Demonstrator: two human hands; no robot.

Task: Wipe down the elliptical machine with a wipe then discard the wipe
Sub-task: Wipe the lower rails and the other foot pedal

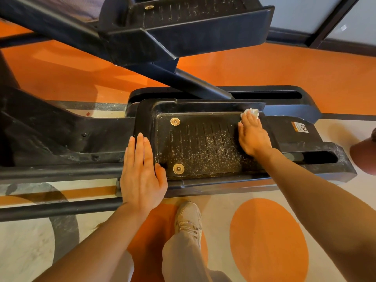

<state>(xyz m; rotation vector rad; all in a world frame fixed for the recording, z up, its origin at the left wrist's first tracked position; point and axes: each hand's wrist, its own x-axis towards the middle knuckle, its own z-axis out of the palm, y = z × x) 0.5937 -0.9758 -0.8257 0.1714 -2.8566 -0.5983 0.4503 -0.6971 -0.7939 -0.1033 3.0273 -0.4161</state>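
Observation:
The black elliptical's near foot pedal [199, 147] lies flat in front of me, its ribbed tread speckled with pale dust. My right hand [253, 137] presses a crumpled white wipe [251, 113] with straight fingers against the pedal's far right corner; most of the wipe is hidden under the fingers. My left hand [141, 174] rests flat on the pedal's left rim, fingers straight, thumb on the tread's edge near a brass bolt [178, 168].
The second pedal [189, 27] hangs higher at the back on a slanted black arm [201, 84]. Black frame rails [61, 208] run left along the floor. My shoe [188, 218] stands on the orange-and-cream floor just below the pedal. A wall base runs at the top right.

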